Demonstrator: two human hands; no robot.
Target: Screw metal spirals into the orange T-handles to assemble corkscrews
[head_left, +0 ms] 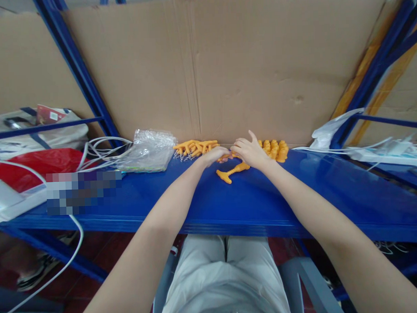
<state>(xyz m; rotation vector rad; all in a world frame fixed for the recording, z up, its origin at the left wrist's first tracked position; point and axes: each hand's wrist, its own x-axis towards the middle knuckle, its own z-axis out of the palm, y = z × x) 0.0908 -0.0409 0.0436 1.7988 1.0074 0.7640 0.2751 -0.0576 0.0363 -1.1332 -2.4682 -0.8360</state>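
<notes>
Orange plastic piece point(231, 172), T-shaped and smooth, lies slanted on the blue shelf point(251, 200); left hand point(215, 155) and right hand point(250, 150) pinch small orange parts above it.

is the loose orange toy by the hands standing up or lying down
Lying down: the orange toy rests flat on its side on the blue shelf, just before the right hand.

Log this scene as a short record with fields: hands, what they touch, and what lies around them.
left hand: on the blue shelf, fingertips meeting the right hand's, closed on a small orange piece
right hand: beside it, fingers bent over the same spot
loose piece: orange, lying just in front of the hands
left pile: orange pieces with metal rings, behind the left hand
right pile: orange pieces, behind the right hand
plastic bag: clear, left of the piles
backdrop: cardboard
</notes>
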